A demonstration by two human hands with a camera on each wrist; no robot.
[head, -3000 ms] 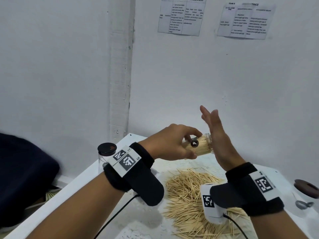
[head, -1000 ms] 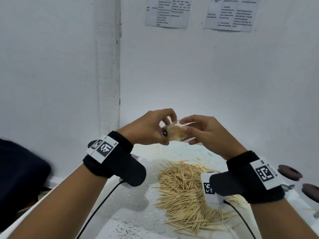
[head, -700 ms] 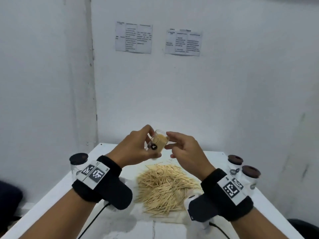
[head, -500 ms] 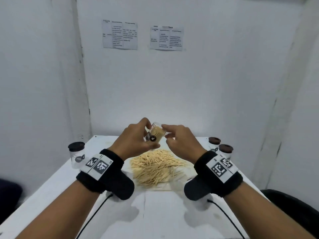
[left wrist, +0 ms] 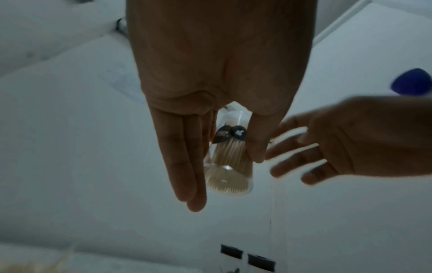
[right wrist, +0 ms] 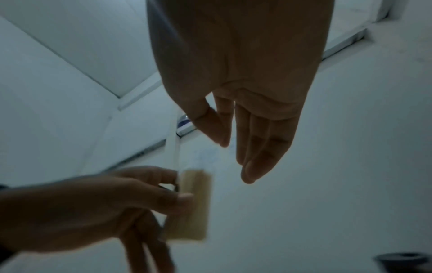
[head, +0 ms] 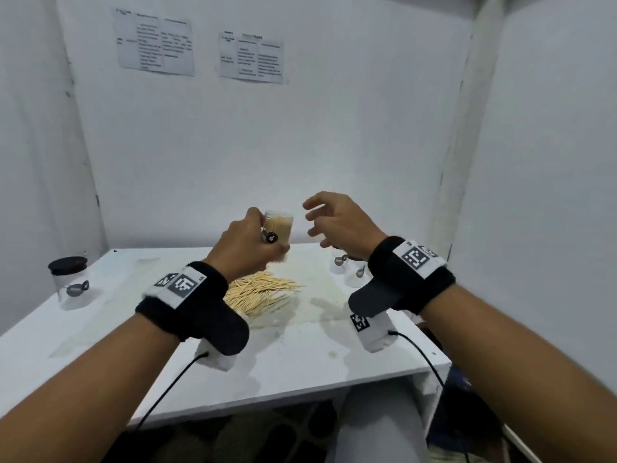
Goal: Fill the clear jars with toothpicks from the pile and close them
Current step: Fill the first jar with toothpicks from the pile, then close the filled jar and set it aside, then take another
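My left hand [head: 253, 242] grips a small clear jar [head: 278, 228] packed with toothpicks, upright and lidless, raised above the table. The same jar [left wrist: 230, 162] shows between thumb and fingers in the left wrist view, and blurred as the jar [right wrist: 194, 205] in the right wrist view. My right hand [head: 330, 218] hovers just right of the jar, fingers spread and loosely bent, holding nothing. The toothpick pile [head: 260, 294] lies on the white table [head: 300, 355] below my hands.
A clear jar with a dark lid [head: 68, 282] stands at the table's left edge. Two more jars [head: 347, 265] sit at the back right, partly hidden by my right wrist. White walls close in behind and on both sides.
My right hand has let go of the jar's top and drawn away to the right, opening. The left hand keeps the jar, now more upright. The view has pulled back.
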